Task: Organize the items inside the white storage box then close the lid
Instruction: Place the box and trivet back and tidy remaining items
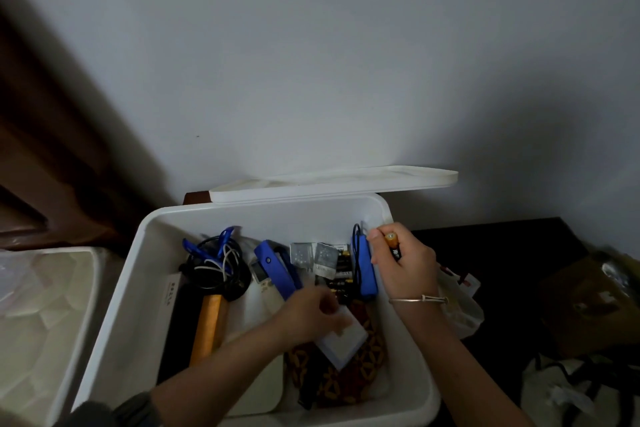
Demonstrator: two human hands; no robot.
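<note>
Head view, single panel.

**Reader:** Where are the box and its lid?

**Wearer:** The white storage box (114, 288) stands open below me, close to the wall. Its lid (332, 184) is off and lies behind the far rim.

**Reader:** What is your right hand doing?

**Wearer:** My right hand (405, 263) is at the far right corner, inside the box. Its fingers (415, 246) are curled round an orange-and-black battery (393, 248). The thumb touches a blue device (363, 267) with a black cord, which stands on edge beside the right wall. A thin bracelet (419, 299) circles that wrist.

**Reader:** And the left?

**Wearer:** My left hand (311, 312) lies mid-box over a flat white card (343, 336). It is blurred, so I cannot tell whether the fingers grip the card or only rest on it.

**Reader:** What else is in the box?

**Wearer:**
- Far left: a tangle of cables (214, 263) in black, white and blue.
- Below the cables: a wooden handle (207, 326) beside a long black case (176, 322).
- Centre: a white remote (266, 288) just beside a second blue device (277, 267).
- Between the two blue devices: small clear packets (301, 253) and packed batteries (341, 270).
- Near right, under the card: patterned brown cloth (346, 381).

**Reader:** And outside it?

**Wearer:** A second white bin (52, 322) stands on the left, and a plastic bag (460, 305) lies on the dark surface (502, 253) to the right.
</note>
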